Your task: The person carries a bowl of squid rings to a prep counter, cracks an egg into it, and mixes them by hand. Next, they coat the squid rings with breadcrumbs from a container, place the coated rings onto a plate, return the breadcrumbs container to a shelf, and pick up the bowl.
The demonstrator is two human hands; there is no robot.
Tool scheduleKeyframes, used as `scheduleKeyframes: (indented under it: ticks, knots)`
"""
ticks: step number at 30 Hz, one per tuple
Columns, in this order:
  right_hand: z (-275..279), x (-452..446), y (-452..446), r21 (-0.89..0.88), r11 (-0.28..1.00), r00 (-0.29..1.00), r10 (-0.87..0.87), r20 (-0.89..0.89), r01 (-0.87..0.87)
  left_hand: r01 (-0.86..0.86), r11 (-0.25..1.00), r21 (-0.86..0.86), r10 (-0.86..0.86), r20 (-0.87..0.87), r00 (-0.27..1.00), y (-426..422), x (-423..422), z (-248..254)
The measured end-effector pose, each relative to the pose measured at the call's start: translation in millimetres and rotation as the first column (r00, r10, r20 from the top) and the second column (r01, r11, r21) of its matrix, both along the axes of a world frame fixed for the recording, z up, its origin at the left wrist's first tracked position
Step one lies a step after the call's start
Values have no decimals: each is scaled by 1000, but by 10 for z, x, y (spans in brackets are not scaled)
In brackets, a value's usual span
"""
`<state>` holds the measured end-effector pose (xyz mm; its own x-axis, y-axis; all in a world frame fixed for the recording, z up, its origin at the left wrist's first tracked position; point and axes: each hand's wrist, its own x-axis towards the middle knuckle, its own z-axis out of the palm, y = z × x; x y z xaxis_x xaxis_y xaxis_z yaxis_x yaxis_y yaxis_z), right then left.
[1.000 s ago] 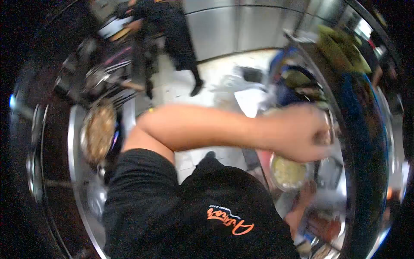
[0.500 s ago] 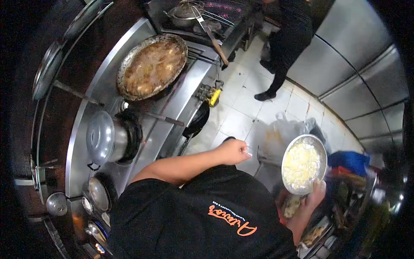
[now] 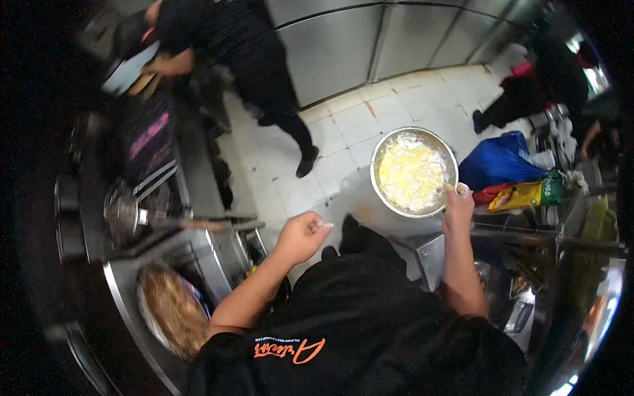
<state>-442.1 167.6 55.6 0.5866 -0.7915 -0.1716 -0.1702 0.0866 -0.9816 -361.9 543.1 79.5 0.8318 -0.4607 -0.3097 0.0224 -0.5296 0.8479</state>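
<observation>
My right hand (image 3: 458, 210) grips the near right rim of a round metal bowl (image 3: 449, 150), holding it out in front of my body above the floor. Inside are pale yellow pieces (image 3: 413, 171) dusted with white powder; I cannot tell what food they are. My left hand (image 3: 305, 237) hangs in the air left of the bowl, apart from it. Its fingers are curled in, with white powder on the tips and nothing visible in them. To the left, a wide pan (image 3: 173, 310) of brown bubbling liquid sits on the stove.
A person in black (image 3: 244, 59) leans over the far left counter, holding something flat. Another person (image 3: 545, 79) stands at the far right. A blue bag (image 3: 498, 158) and a yellow-green packet (image 3: 525, 195) lie right of the bowl. A strainer (image 3: 125, 214) rests by the stove.
My view has swung to the right, so the stove and pan now appear lower left. The bowl has come round from my right side to in front of me, still in my right hand.
</observation>
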Motion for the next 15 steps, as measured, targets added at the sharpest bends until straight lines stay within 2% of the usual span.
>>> scheduleKeyframes:
  ticks: [2, 4, 6, 7, 8, 9, 11, 12, 13, 14, 15]
  knots:
    - [-242, 155, -352, -152, 988, 987, -54, -152, 31, 51, 997, -58, -46, 76, 996, -377, 471, -28]
    - [-62, 464, -432, -89, 993, 985, -96, -144, 83, 95, 994, -48, -88, 126, 988, -778, 916, 60]
    - [-436, 751, -778, -90, 990, 974, -124, -188, 109, 122, 992, -38, -114, 171, 979, -1096, 1387, 60]
    - [-448, 976, -842, 1, 983, 968, -182, -172, 185, 109, 994, 25, -112, 193, 975, -1176, 1640, -74]
    - [-222, 1238, -805, 43, 973, 959, -217, -183, 228, 95, 992, 87, -112, 210, 971, -1188, 1879, -195]
    - [-347, 1421, -901, 23, 974, 960, -219, -175, 226, 130, 965, 226, -181, 222, 958, -1219, 2136, -274]
    - [-623, 1735, -978, -29, 972, 952, -233, -201, 232, 266, 852, 451, -325, 58, 944, -882, 2642, -1010]
    - [-764, 1937, -1078, -38, 969, 946, -247, -209, 244, 264, 773, 577, -337, 20, 941, -730, 2846, -1398]
    - [-816, 2122, -1155, -194, 962, 925, -244, -292, 193, 306, 697, 648, -349, -65, 935, -539, 3015, -1743]
    - [-527, 2371, -1106, -239, 952, 909, -263, -324, 190, 344, 635, 692, -431, -52, 901, -242, 3149, -2310]
    - [-248, 2634, -1082, -119, 966, 929, -253, -270, 228, 394, 542, 742, -378, -204, 903, -285, 3274, -2301]
